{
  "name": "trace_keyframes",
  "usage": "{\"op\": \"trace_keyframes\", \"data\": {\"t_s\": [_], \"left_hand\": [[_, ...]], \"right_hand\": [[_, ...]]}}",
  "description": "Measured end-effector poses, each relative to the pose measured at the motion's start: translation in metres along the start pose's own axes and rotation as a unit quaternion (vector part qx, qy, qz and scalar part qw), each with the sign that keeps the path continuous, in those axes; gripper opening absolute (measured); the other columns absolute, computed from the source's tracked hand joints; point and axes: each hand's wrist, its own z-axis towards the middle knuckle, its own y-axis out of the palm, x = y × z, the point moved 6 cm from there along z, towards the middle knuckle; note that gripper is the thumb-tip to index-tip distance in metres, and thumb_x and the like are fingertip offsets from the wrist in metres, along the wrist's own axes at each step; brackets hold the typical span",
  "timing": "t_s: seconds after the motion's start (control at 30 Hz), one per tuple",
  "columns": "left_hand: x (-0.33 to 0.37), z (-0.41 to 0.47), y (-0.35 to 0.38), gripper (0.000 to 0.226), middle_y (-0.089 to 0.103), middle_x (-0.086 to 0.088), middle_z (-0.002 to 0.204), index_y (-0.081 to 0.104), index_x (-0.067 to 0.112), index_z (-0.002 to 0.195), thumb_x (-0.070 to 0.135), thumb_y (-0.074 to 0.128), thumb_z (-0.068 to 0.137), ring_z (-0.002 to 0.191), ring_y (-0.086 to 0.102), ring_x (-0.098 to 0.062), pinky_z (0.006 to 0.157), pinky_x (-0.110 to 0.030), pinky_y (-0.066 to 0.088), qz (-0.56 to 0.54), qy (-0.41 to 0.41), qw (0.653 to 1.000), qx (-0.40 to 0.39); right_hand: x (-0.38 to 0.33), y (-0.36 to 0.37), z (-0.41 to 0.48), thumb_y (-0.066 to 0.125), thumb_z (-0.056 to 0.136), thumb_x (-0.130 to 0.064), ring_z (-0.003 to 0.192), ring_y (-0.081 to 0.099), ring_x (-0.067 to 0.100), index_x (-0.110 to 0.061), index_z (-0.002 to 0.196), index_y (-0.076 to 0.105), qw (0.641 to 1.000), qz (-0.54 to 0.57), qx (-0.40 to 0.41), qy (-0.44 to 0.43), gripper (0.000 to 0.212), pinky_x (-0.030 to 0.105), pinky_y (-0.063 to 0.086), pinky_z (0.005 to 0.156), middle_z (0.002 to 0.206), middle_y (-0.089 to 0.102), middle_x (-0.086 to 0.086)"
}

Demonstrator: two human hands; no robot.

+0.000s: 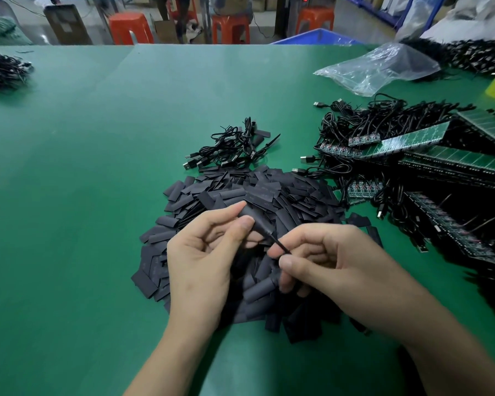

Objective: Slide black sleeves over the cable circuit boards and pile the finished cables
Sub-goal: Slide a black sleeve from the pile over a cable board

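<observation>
My left hand pinches a black sleeve between thumb and forefinger, just above a big heap of loose black sleeves. My right hand pinches the thin black cable that comes out of that sleeve's near end. The circuit board is hidden inside the sleeve. A small pile of sleeved cables with USB plugs lies behind the heap.
Cables with bare green boards and long green board strips fill the right side of the green table. A clear plastic bag lies at the back right, another black cable bundle at the far left. Orange stools stand beyond the table.
</observation>
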Motion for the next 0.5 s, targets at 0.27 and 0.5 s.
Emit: {"op": "trace_keyframes", "data": {"t_s": [0.27,0.5], "left_hand": [[0.001,0.008,-0.005,0.035,0.08,-0.009,0.098,0.07,0.016,0.121,0.028,0.066,0.089,0.086,0.077,-0.02,0.079,-0.022,0.059,-0.023,-0.011,1.0,0.018],[0.0,0.002,0.006,0.032,0.08,-0.007,0.093,0.072,0.013,0.116,0.027,0.064,0.089,0.083,0.078,-0.019,0.078,-0.02,0.059,0.005,-0.008,1.0,-0.021]], "right_hand": [[-0.046,-0.049,0.097,0.063,0.101,-0.013,0.065,0.075,0.019,-0.001,0.108,0.069,0.991,0.046,0.117,0.035,0.015,0.03,0.06,0.056,0.077,0.078,0.01],[-0.05,-0.054,0.228,0.057,0.104,-0.01,0.063,0.073,0.025,0.012,0.129,0.048,0.98,-0.004,0.156,0.124,0.035,0.037,0.064,0.062,0.092,0.072,0.023]]}}
